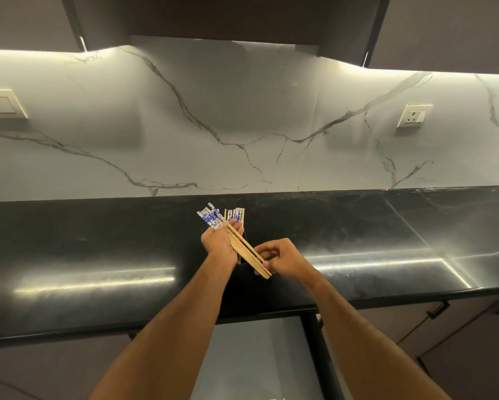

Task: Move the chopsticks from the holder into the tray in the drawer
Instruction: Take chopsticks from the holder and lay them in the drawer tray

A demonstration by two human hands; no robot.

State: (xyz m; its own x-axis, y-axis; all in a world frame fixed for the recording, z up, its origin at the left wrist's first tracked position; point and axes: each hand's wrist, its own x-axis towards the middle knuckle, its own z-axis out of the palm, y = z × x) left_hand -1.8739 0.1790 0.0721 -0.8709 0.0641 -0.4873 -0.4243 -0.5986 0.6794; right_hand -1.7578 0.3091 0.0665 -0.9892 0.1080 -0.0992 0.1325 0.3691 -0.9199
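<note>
Several wooden chopsticks (246, 249) with blue-and-white patterned tops lie fanned across my left hand (218, 242), which grips them above the black counter. My right hand (280, 259) pinches their plain lower ends. A second group of chopsticks (236, 214) stands upright just behind my left hand, in a dark holder (244, 259) that my hands and the bundle mostly hide. Below the counter edge an open drawer (257, 356) shows a grey inside; I cannot make out a tray in it.
The black counter (98, 255) runs the full width, backed by a white marble wall (242, 125) with a switch plate (2, 103) at left and a socket (414, 115) at right. Dark cabinets hang above. A cabinet handle (438, 308) sits below right.
</note>
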